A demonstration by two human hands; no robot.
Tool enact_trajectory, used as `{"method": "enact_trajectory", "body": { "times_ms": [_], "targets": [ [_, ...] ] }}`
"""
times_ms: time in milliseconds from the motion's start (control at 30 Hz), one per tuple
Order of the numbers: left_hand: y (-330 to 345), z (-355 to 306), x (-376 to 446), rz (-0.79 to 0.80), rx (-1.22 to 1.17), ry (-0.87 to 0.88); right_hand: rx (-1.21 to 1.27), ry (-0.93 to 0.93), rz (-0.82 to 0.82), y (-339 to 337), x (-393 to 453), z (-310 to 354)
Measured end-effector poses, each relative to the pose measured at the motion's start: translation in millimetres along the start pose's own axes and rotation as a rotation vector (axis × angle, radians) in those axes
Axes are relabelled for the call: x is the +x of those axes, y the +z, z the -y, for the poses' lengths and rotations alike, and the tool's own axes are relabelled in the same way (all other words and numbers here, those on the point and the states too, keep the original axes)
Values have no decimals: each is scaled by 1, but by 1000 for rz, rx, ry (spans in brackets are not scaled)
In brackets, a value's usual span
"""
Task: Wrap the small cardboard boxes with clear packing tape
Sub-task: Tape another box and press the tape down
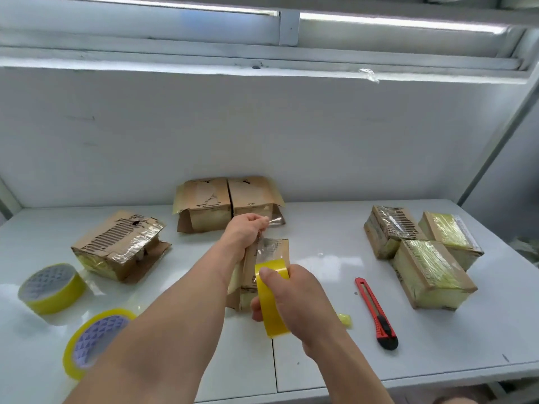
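Pulling a strip of clear tape (267,243) off the roll, I work over one small cardboard box (272,259) that sits on the white surface (320,360) right between my arms. My right hand (294,298) is nearest to me, fingers and thumb wrapped round the yellowish tape roll (271,301), which it holds on edge just above the box's near end. My left hand (249,228) is farther out, past the box's far end, with its fingertips pinched on the loose end of the strip.

The box lies with its long axis running away from me — the stretched tape follows that same line, from roll to pinch. So the coming move, as I judge it, is downward: laying the strip flat along the top of the box, which lies directly beneath it.

No box shows its contents. To my right, well apart from the work, three wrapped boxes (423,252) huddle together with a shiny yellowish film over them. Just beside them lies a red utility knife (376,313), pointing away from me. At the back, two unwrapped boxes (227,204) stand side by side against the wall; to my left a crumpled box (119,246) sits partly taped. Two spare tape rolls (52,287) rest near my left forearm.
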State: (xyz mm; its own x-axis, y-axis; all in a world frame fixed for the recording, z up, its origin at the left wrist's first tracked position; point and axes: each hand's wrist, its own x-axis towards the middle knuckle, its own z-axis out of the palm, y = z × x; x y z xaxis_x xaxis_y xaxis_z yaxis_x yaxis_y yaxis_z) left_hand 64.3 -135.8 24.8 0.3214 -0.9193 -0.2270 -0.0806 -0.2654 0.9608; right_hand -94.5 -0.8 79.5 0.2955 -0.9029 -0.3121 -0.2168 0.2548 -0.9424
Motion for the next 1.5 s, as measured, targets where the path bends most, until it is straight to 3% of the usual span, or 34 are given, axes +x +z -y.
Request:
{"method": "enact_trajectory", "body": {
  "times_ms": [200,467,700,900,1033,1167,1400,1500],
  "targets": [
    [-4,11,17,-86,-28,-74,-7,94,89,-3,14,16],
    [-2,23,34,-135,-105,-246,-32,115,84,-2,18,25],
    [-7,31,43,-120,-139,-361,-72,129,83,3,23,30],
    [-9,17,32,-25,26,-440,-65,122,63,6,27,28],
    [-12,10,33,-17,251,-343,-61,122,47,8,28,24],
    [-9,13,32,-93,530,-20,-74,110,39,7,29,23],
    [-10,21,15,-50,930,412,-77,103,46,5,29,19],
    [-15,21,14,104,810,377,-75,103,51,4,29,19]
  ]
}}
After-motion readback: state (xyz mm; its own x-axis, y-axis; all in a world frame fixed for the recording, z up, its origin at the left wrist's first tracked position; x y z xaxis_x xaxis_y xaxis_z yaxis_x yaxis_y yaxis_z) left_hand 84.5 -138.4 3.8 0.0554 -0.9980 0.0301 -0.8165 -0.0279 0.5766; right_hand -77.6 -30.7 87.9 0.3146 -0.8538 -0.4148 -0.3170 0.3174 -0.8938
